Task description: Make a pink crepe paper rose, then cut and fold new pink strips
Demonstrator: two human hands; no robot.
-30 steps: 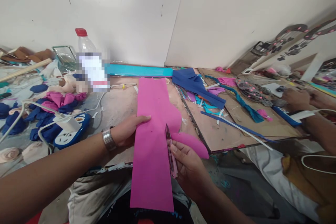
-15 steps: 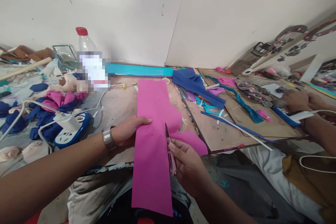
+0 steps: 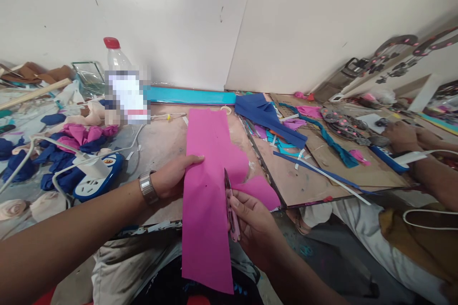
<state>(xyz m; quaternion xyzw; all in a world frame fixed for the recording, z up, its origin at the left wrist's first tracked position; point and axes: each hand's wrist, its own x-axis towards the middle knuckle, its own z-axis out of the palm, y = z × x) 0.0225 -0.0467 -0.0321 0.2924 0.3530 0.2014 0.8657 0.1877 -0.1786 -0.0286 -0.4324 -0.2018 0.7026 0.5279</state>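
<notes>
One pink cloth spans the near edge of the table, pinched by the left hand, thumb on top. The right hand clasps snips pointing away. Left fingers beneath are hidden.

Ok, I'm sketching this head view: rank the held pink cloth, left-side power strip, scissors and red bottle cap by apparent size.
1. Held pink cloth
2. Left-side power strip
3. Scissors
4. Red bottle cap

silver wristband, pale trousers, white-marked black garment
</notes>
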